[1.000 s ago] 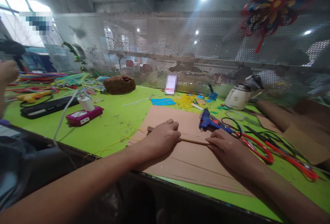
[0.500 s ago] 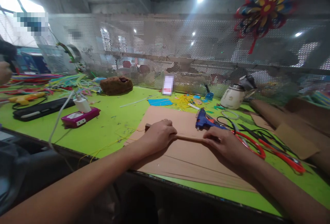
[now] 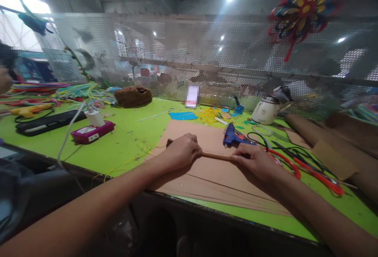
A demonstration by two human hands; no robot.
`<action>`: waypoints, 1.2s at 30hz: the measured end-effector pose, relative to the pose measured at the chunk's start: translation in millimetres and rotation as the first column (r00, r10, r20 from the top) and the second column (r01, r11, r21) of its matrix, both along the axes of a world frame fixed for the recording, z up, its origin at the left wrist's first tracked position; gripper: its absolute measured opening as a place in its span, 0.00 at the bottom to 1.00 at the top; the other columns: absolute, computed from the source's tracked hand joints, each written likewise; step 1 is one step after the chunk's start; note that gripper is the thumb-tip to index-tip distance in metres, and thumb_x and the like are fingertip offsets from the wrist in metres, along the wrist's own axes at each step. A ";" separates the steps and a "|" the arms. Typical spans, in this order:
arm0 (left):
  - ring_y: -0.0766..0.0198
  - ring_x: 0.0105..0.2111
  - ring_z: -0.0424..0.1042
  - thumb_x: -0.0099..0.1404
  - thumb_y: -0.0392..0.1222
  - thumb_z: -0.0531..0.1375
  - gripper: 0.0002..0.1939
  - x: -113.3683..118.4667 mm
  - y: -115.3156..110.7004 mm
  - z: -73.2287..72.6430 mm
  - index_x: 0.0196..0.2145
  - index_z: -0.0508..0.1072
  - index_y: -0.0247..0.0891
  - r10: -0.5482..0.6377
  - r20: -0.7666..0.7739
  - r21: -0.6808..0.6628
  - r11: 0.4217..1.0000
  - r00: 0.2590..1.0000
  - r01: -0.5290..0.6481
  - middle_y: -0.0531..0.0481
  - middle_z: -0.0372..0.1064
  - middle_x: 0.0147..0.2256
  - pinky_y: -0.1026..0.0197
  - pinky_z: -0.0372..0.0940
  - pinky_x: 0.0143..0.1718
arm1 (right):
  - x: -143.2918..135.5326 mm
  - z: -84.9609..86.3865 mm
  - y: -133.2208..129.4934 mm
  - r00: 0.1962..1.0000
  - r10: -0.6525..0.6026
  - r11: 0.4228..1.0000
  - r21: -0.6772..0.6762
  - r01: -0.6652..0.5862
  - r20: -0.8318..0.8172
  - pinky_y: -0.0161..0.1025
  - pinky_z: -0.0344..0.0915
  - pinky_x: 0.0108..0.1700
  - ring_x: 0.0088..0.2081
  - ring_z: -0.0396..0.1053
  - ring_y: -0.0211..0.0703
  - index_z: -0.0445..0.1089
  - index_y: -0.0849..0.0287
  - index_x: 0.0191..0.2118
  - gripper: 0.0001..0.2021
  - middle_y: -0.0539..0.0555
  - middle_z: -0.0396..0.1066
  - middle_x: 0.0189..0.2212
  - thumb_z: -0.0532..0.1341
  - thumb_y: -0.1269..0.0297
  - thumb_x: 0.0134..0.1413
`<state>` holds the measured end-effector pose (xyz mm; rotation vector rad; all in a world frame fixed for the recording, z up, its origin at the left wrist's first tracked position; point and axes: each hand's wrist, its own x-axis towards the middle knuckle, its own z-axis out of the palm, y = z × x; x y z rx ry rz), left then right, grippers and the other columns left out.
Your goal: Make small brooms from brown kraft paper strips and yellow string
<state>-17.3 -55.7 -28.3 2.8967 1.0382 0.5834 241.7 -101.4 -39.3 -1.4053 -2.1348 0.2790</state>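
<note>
A narrow folded strip of brown paper (image 3: 216,156) stretches between my two hands, just above a stack of brown paper sheets (image 3: 203,186). My left hand (image 3: 185,149) is closed over its left part, and the pleated-looking end sticks out past the wrist side. At the other end, my right hand (image 3: 251,158) pinches the strip between thumb and fingers. Right behind that hand lies a blue glue gun (image 3: 233,135) with its nozzle toward the left. Scissors with red handles (image 3: 321,178) rest to the right of my right forearm.
On the green table (image 3: 130,131) stand a purple power strip (image 3: 93,132) with a white plug, a black case (image 3: 50,123) and a brown pouch (image 3: 132,96). Yellow scraps (image 3: 211,116) and a white kettle (image 3: 264,110) are behind. A co-worker's hand (image 3: 4,81) shows at the far left.
Both hands keep their hold on the strip and have barely moved. The whole view has shifted very slightly.
</note>
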 end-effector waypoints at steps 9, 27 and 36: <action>0.60 0.35 0.67 0.66 0.45 0.53 0.14 -3.8 7.4 -1.9 0.34 0.77 0.40 0.016 -0.014 -0.049 0.999 1.000 -0.016 0.47 0.67 0.32 0.61 0.59 0.35 | -14.0 -4.0 -14.3 0.944 -0.012 0.975 0.214 -0.063 0.330 0.41 0.62 0.36 0.34 0.66 0.46 0.71 0.59 0.32 0.12 0.57 0.69 0.31 0.52 0.66 0.62; 0.63 0.31 0.62 0.67 0.38 0.49 0.12 -15.8 -38.9 9.2 0.28 0.67 0.36 -0.078 -0.073 0.153 0.984 0.994 0.088 0.48 0.63 0.31 0.61 0.56 0.32 | -27.0 -1.8 -43.0 0.901 0.112 0.958 0.196 -0.210 0.420 0.39 0.55 0.32 0.31 0.60 0.42 0.62 0.59 0.27 0.11 0.53 0.61 0.26 0.51 0.72 0.60; 0.59 0.32 0.59 0.62 0.34 0.51 0.05 -15.1 -34.1 17.5 0.30 0.66 0.35 -0.157 -0.226 0.296 0.929 0.961 0.221 0.45 0.63 0.31 0.55 0.57 0.37 | -32.4 -2.1 -43.6 0.899 0.114 0.918 0.301 -0.258 0.423 0.43 0.53 0.31 0.31 0.58 0.45 0.64 0.61 0.33 0.06 0.54 0.61 0.27 0.52 0.71 0.59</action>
